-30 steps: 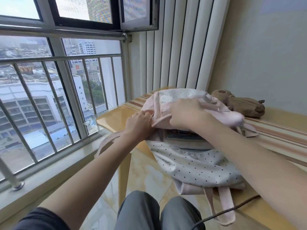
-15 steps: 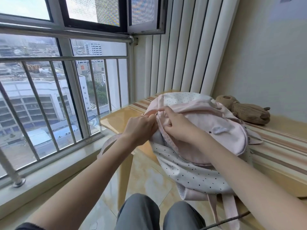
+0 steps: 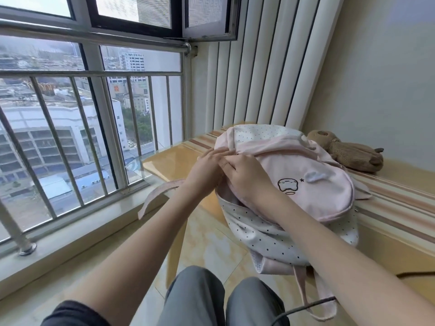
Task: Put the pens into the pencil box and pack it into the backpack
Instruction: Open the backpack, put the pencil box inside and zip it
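Observation:
A pink and white polka-dot backpack [image 3: 306,191] lies on the wooden table [image 3: 169,161], its pink front flap folded down over the opening. My left hand [image 3: 207,170] pinches the fabric at the backpack's left upper edge. My right hand [image 3: 244,177] rests on the flap beside it, fingers gripping the same edge, the two hands touching. The pencil box and the pens are not visible; the flap covers the inside of the backpack.
A brown plush toy [image 3: 348,151] lies on the table behind the backpack, against the wall. A pink strap [image 3: 155,196] hangs off the table's left side. A dark cable [image 3: 306,309] runs at the lower right. A barred window [image 3: 94,128] stands to the left.
The pink flap has been pulled down over the opening, hiding the box seen inside a second ago. My right hand has moved left to meet my left hand at the edge.

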Motion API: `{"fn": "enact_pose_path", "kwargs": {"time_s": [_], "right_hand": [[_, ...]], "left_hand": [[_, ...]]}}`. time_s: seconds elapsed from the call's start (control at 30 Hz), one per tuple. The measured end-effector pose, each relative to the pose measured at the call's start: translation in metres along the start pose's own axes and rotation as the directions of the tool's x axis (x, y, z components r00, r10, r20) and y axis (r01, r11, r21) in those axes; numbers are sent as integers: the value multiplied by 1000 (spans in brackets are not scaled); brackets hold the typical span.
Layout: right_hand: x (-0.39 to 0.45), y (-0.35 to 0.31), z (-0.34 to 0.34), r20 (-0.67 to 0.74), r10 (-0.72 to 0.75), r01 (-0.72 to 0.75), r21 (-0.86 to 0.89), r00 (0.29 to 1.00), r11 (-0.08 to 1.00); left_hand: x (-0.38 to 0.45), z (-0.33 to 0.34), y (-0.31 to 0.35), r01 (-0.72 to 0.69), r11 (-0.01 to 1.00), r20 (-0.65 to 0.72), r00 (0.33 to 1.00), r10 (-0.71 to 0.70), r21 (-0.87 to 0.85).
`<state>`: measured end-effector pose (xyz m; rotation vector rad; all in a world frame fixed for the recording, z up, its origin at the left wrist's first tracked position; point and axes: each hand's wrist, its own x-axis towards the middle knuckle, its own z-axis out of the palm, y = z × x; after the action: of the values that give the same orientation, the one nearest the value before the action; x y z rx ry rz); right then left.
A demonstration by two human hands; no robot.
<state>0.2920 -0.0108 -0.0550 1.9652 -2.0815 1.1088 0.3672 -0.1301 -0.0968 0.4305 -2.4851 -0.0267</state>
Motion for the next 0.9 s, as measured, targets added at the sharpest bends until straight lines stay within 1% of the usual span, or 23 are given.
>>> {"fn": "enact_pose_path", "kwargs": {"time_s": [0.07,0.1,0.17,0.23,0.27,0.3,0.33,0.4,0.43,0.47,0.5,0.57,0.6,0.63,0.7,0.73,0.8,0.83,0.9], "right_hand": [[-7,-7,-9,17,-19,19,10,1000,1000],[-15,-13,-13,43,-62,62,12,997,998],[-39,-26,-19,112,-226,228,-3,968,974],[-71,-22,-26,164,-368,387,-101,915,917],[-82,-8,-32,171,-374,401,-177,912,899],[-89,11,-40,146,-335,362,-247,931,899],[-93,31,-50,77,-263,274,-301,962,914],[-98,58,-70,-63,-105,81,-311,992,947],[-101,66,-75,-115,-70,33,-295,991,955],[-102,69,-78,-165,-62,13,-284,984,959],[-101,67,-77,-201,-62,5,-271,978,963],[-98,56,-70,-263,-85,23,-229,961,973],[-95,51,-67,-298,-105,41,-213,949,976],[-93,48,-66,-332,-118,48,-211,936,976],[-93,48,-67,-356,-159,65,-262,921,963],[-96,52,-68,-341,-196,85,-315,919,945],[-109,63,-72,-268,-262,131,-424,927,896],[-116,71,-75,-235,-292,154,-471,927,868],[-126,86,-86,-205,-349,187,-551,914,814]], "left_hand": [[5,0,-2,7,1000,-37,999,-6,24],[5,-3,-4,25,999,-42,999,-24,19],[6,-9,-11,116,993,-35,993,-115,20],[7,-13,-14,196,979,-30,980,-195,54],[8,-12,-15,202,977,-16,979,-202,64],[9,-10,-14,198,978,16,980,-199,70],[10,-9,-12,184,980,34,982,-187,71],[10,-8,1,154,986,30,987,-157,71],[10,-10,12,131,990,9,991,-132,51],[8,-12,27,79,997,-50,996,-78,20],[6,-13,43,-10,1000,-117,993,8,-21],[0,-9,76,-207,973,-222,958,181,-102],[-1,-4,89,-260,958,-266,938,221,-122],[0,2,97,-267,955,-320,923,214,-131],[4,7,99,-197,967,-435,894,109,-164],[6,6,94,-158,970,-481,875,51,-183],[7,2,82,-103,980,-548,836,-7,-169],[7,2,76,-90,985,-567,823,-8,-145],[7,2,70,-98,986,-568,823,6,-132]]}}
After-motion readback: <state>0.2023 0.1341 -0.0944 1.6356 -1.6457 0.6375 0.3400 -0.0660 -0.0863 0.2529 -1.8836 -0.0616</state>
